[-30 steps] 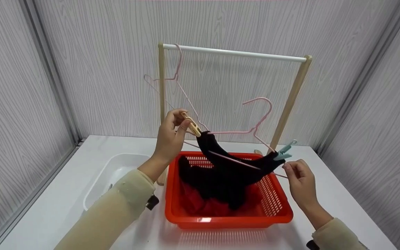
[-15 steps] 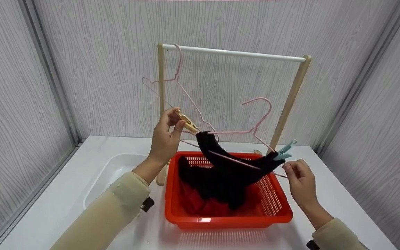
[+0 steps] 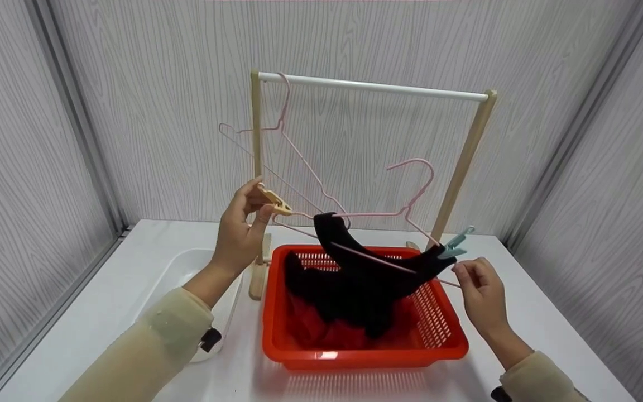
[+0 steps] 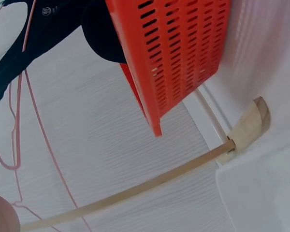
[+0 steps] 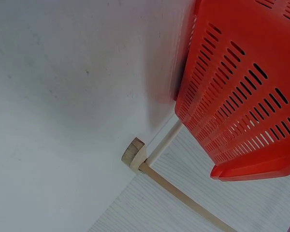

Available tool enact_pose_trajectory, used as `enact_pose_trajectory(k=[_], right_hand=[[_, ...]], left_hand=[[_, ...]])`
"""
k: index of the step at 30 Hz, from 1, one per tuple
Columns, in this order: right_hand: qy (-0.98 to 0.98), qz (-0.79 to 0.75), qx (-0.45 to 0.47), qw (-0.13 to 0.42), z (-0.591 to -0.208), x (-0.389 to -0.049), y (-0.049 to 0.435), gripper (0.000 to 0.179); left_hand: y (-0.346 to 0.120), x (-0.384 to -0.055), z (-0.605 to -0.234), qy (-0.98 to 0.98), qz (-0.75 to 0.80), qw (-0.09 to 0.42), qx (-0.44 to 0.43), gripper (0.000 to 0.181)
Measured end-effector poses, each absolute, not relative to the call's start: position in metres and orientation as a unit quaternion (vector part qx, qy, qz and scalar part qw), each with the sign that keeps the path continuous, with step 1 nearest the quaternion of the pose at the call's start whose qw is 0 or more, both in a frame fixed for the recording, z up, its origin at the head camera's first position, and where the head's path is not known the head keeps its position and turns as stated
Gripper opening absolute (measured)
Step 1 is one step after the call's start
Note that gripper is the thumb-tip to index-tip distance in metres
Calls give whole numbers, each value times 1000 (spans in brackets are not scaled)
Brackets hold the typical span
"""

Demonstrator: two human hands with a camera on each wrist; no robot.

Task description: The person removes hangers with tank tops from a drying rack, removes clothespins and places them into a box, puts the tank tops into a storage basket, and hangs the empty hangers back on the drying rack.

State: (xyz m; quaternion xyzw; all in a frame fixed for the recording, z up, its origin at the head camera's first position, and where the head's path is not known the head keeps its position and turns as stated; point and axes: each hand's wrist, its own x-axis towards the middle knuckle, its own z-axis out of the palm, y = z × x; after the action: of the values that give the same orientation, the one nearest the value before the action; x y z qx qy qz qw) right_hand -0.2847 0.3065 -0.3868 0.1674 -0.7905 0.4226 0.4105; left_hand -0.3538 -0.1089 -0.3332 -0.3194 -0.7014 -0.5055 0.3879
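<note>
In the head view my left hand [image 3: 241, 229] pinches a yellow clothespin [image 3: 278, 202] between thumb and fingers, at the left end of a pink hanger [image 3: 372, 214]. The clothespin's tip lies left of the black garment's [image 3: 355, 251] left strap, along the hanger. My right hand [image 3: 484, 293] pinches the hanger's right end. A teal clothespin [image 3: 454, 244] is clipped at the garment's right strap on the hanger. The garment droops from the hanger into the red basket [image 3: 366, 355]. In the left wrist view the black garment [image 4: 48, 29] shows a small white print.
A second pink hanger [image 3: 284, 125] hangs on the white rail [image 3: 377, 85] of a wooden-legged rack behind the basket. Red cloth [image 3: 344, 335] lies in the basket under the black fabric. A white tray [image 3: 232, 307] stands at left, partly behind my left sleeve. Patterned panels enclose the table.
My left hand has moved left with the yellow clothespin, away from the garment's left strap. The hanger on the rail has shifted slightly. My right hand stays at the hanger's right end.
</note>
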Motion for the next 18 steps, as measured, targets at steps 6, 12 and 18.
enact_pose_trajectory(k=[6,12,18], right_hand=[[-792,423,162,409,-386,-283,306,9],[-796,422,158,404,-386,-283,306,9],[-795,424,157,404,-388,-283,306,9]], left_hand=[[-128,-347,-336,-711,-508,392,-289,54],[-142,-336,-342,-730,-499,390,-257,53],[-152,-310,-340,-748,-492,383,-228,48]])
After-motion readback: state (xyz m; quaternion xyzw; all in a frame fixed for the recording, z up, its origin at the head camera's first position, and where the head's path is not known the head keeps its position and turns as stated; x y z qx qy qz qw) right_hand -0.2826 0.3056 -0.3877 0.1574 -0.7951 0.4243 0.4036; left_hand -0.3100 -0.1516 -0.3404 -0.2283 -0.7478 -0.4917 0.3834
